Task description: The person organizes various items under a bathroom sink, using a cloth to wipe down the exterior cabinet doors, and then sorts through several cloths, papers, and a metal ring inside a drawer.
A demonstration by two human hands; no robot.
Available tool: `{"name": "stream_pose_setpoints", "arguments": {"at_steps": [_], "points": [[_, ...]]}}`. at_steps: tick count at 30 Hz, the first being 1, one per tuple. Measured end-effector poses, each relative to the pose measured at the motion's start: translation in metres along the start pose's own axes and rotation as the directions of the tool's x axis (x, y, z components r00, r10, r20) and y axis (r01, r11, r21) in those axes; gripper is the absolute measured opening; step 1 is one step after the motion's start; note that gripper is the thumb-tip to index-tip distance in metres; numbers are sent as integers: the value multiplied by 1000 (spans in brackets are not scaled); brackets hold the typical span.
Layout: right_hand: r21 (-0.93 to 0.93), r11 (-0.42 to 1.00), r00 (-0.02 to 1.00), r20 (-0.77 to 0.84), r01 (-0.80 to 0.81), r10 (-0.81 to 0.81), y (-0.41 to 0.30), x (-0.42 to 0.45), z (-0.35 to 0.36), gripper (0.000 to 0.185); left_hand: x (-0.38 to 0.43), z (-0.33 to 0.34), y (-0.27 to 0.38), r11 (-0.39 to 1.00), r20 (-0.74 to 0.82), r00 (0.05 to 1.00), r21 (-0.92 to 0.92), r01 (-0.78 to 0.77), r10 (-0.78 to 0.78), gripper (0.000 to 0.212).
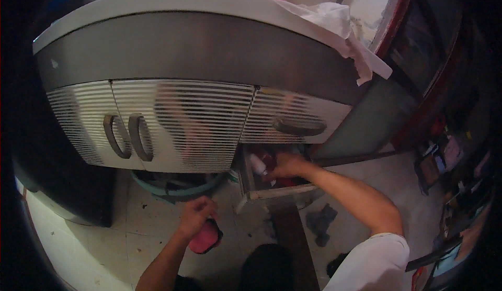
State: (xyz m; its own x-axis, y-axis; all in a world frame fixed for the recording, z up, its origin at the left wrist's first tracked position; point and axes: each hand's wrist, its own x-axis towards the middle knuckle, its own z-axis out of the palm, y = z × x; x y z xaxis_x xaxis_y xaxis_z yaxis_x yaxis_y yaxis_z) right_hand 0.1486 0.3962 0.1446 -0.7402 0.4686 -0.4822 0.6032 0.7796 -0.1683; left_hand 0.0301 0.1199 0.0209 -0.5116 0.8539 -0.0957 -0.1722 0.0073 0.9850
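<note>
My right hand [283, 165] reaches down into a pulled-out drawer [280, 193] at the lower right of a cabinet. Beside its fingers lies a white tube or bottle [257, 163], among dark and red items in the drawer. My fingers are partly hidden there, so I cannot tell whether they grip anything. In front of the cabinet doors, my left hand [198, 214] hangs over the tiled floor with its fingers curled. Nothing plainly shows in it. Just below it in the picture is a pink slipper [203, 239] with a dark edge.
Above the drawer is a closed, ribbed front with a curved handle [300, 127]. Two door handles [140, 138] stick out further left. A green basin [176, 189] sits under the cabinet. White cloth or paper [333, 20] overhangs the top, and a dark rag [321, 222] lies on the floor.
</note>
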Motion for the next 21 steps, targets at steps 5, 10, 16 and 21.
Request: {"name": "stream_pose_setpoints", "arguments": {"at_steps": [5, 10, 16, 21], "points": [[-55, 997, 995, -78, 62, -66, -13, -4, 0, 65, 2, -1, -4, 999, 33, 999, -32, -14, 15, 11], [-62, 996, 996, 58, 67, -63, -13, -7, -5, 60, 2, -2, -6, 1000, 31, 1000, -15, 0, 1, 12], [110, 971, 969, -155, 210, -192, 0, -35, -17, 54, 7, -1, -10, 1000, 44, 999, -10, 24, -23, 12], [155, 962, 972, -104, 226, -211, -9, -64, -36, 52, 8, 3, -19, 1000, 59, 998, -1, 1, 0, 14]]}}
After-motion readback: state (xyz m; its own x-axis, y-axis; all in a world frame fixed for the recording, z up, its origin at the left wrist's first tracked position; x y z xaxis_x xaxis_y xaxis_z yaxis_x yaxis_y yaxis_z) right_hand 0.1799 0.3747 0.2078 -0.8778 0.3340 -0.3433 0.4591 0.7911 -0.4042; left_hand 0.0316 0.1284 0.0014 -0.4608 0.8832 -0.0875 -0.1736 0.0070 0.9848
